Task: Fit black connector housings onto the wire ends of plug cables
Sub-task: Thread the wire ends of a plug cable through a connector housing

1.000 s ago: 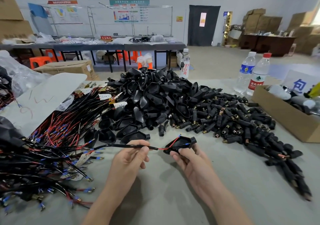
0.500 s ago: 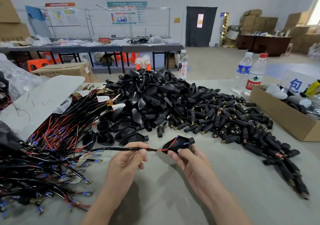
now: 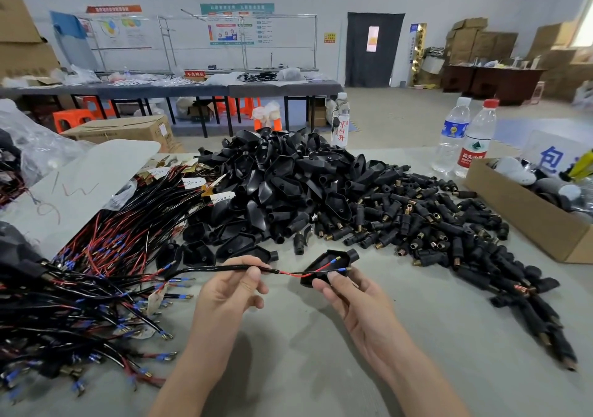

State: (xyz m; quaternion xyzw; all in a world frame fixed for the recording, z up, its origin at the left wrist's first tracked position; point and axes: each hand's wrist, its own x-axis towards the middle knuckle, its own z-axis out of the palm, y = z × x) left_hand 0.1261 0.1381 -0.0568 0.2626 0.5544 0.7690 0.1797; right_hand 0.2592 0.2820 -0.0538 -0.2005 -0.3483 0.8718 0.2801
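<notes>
Over the grey desk (image 3: 321,359), the left hand (image 3: 231,291) pinches one black sheathed plug cable (image 3: 208,269) between thumb and fingers, just beside its stripped end. Its two thin wires (image 3: 309,270), one red and one black, each blue-tipped, lie inside one black teardrop-shaped plastic connector housing (image 3: 321,273), which the right hand (image 3: 356,298) grips with curled fingers. Behind lie one heap of loose housings (image 3: 282,185) and three clear water bottles (image 3: 452,134).

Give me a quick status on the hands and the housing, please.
Left hand pinches the cable. Right hand holds the connector housing, wire ends lying inside its open shell. Nothing in the way between the hands.
</notes>
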